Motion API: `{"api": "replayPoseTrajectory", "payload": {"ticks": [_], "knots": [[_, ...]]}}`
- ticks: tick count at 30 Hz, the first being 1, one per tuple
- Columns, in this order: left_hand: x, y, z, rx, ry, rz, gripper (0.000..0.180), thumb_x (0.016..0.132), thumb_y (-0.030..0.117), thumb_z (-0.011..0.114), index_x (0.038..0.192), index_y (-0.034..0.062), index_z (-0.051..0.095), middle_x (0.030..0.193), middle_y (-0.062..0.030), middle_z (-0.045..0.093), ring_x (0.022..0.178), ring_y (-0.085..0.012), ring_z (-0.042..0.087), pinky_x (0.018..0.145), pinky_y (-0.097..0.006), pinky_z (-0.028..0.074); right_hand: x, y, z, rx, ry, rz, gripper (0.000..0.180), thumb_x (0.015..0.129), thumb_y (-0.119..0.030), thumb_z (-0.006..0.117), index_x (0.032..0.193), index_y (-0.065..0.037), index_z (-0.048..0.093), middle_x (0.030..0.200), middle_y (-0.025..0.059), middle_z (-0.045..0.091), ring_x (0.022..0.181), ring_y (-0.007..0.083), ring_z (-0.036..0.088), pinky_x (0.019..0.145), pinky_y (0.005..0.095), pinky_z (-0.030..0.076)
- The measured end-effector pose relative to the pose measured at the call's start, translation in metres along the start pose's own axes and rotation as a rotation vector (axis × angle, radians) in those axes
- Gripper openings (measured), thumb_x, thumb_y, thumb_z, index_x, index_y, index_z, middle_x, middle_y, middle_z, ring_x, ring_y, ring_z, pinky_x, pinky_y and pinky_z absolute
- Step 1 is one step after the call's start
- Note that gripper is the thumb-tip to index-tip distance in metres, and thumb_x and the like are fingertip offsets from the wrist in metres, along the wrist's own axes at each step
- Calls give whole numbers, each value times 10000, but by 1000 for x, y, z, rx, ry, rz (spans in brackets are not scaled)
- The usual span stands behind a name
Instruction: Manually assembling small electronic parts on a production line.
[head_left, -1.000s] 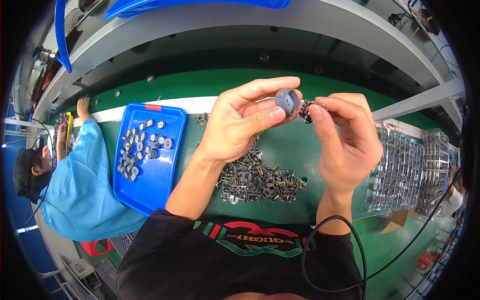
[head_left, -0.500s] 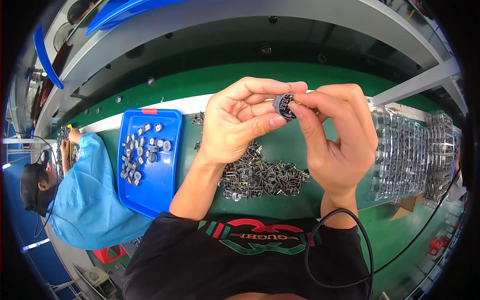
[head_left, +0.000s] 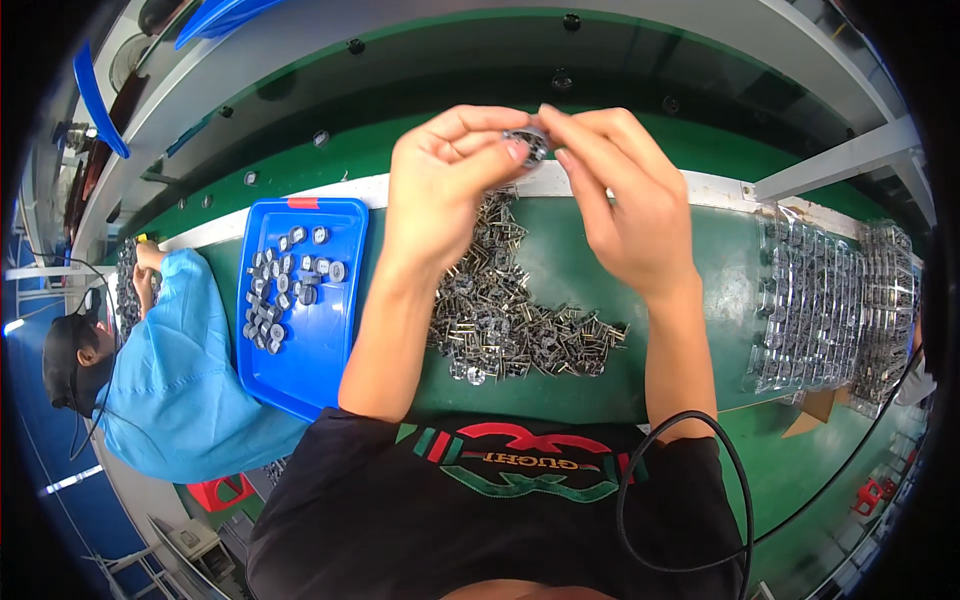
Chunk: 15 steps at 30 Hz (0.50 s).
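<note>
Your left hand (head_left: 440, 190) and right hand (head_left: 625, 195) pinch one small round metal part (head_left: 527, 143) together; a loose grip could drop it into the metal-clip pile (head_left: 510, 310) below.

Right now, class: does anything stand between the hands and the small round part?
Nothing visible does. Both the left hand and the right hand already pinch the small round part between their fingertips, above the green table.
</note>
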<state>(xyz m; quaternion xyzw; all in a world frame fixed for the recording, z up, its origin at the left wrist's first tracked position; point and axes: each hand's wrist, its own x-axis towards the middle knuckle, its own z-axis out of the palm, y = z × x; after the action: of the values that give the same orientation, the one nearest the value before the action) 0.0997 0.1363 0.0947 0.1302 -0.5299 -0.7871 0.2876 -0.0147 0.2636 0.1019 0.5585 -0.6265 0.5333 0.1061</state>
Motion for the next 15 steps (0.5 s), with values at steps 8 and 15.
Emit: {"api": "replayPoseTrajectory", "payload": {"ticks": [8,15], "knots": [[84,-51,-120,956,468,-4,244,787,142,731,1010,45,747,902,-94,740,853,-184,706,780,-304,544,-41,72,39,-141,-586,195,254,904,-115,609,1151,-77,658,959,105,618,906,334,622,794,440,495],[129,-75,-175,1309,670,-58,224,791,290,751,948,132,763,934,-64,748,890,-246,710,807,-351,537,-54,68,61,-156,-653,284,216,854,-86,657,1069,-78,660,1002,109,575,941,324,615,809,432,500]]}}
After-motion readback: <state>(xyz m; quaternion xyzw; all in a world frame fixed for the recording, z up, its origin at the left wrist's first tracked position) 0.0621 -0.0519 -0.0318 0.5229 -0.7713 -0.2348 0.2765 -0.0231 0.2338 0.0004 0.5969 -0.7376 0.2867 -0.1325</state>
